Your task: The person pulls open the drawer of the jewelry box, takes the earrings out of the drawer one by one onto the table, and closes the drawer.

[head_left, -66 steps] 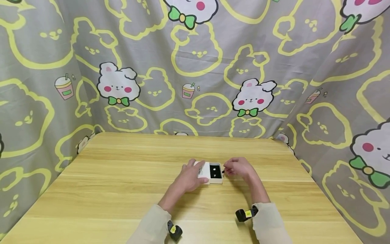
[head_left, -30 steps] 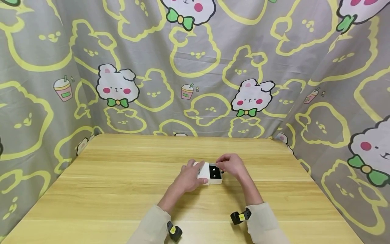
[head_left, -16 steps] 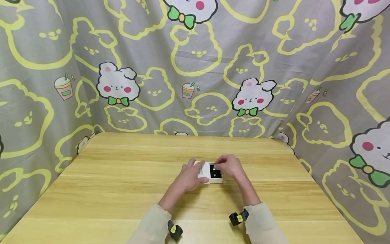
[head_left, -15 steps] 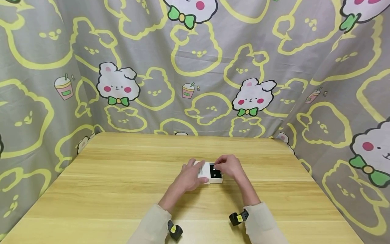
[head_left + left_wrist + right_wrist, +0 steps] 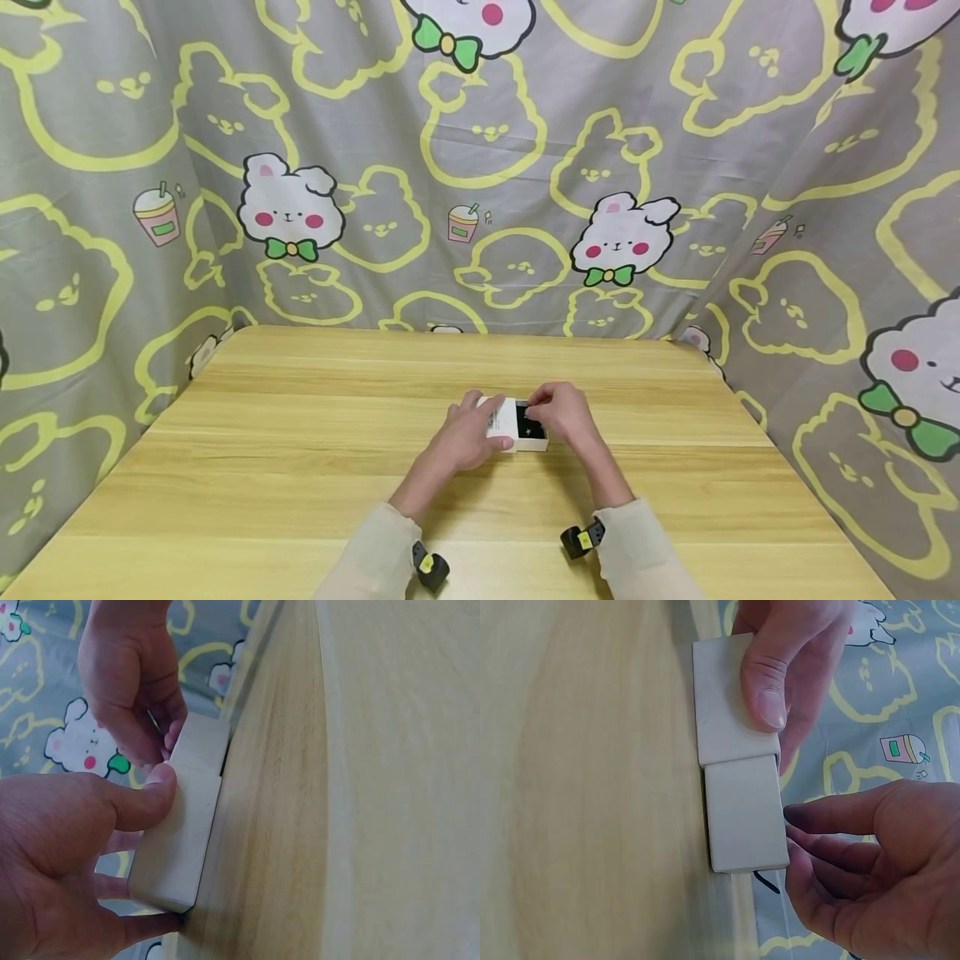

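The left grip (image 5: 467,435) clasps the white box (image 5: 505,423), lower centre of the head view; the right grip (image 5: 561,412) hangs over its part-open drawer (image 5: 532,446), whether pinching anything I cannot tell. A slack left hold could let the box skid across the desk (image 5: 300,483).

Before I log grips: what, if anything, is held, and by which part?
The left hand grips the white box by its outer cover. The right hand is at the drawer; whether it pinches anything can't be told.
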`<action>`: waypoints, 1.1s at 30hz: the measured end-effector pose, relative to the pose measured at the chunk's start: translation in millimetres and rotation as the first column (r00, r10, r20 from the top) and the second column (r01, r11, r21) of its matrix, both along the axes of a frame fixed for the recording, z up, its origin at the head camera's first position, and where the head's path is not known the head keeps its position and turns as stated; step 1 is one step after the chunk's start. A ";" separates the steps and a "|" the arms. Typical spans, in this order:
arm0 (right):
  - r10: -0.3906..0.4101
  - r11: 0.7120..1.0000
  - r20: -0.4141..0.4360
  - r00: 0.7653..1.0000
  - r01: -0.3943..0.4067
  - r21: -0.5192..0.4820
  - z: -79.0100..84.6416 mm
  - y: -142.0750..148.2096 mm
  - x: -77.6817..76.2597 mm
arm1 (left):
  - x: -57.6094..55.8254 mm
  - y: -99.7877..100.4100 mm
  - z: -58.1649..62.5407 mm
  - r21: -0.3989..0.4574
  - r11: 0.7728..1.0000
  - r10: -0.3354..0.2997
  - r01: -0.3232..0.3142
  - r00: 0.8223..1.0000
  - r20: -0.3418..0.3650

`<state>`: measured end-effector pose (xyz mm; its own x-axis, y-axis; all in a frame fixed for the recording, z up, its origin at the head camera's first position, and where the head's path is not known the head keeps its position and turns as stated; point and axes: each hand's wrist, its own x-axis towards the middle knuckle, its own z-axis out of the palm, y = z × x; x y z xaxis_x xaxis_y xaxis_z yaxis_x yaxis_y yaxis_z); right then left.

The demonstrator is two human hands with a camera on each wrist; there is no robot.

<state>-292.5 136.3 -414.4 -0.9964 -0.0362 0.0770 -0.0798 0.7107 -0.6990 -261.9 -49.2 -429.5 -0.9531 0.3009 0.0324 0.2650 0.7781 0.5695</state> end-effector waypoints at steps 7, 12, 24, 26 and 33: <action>-0.003 0.999 -0.014 1.000 0.003 0.033 -0.7 -3.9 1.4 | -0.5 0.4 0.5 -0.002 1.000 0.004 -0.004 1.000 0.010; 0.012 0.997 -0.020 1.000 -0.011 0.075 0.4 -6.0 3.7 | -0.3 0.3 0.8 -0.005 1.000 0.006 -0.005 1.000 0.010; 0.029 0.991 -0.071 0.997 -0.020 0.136 -3.3 -8.2 3.7 | -1.1 0.2 0.0 -0.006 1.000 0.002 -0.002 1.000 0.004; 0.024 0.990 -0.077 0.997 -0.013 0.143 -3.4 -8.8 4.0 | -1.1 0.3 0.0 -0.008 1.000 0.001 -0.001 1.000 0.001; 0.023 0.988 -0.066 0.998 -0.012 0.156 -2.7 -12.2 5.0 | -1.4 1.1 -0.6 -0.019 1.000 0.004 -0.004 1.000 -0.003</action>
<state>-287.5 124.1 -417.1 -0.9882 -0.0702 0.1361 -0.1364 0.8081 -0.5730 -263.3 -48.1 -430.1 -0.9541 0.2981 0.0294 0.2638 0.7896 0.5541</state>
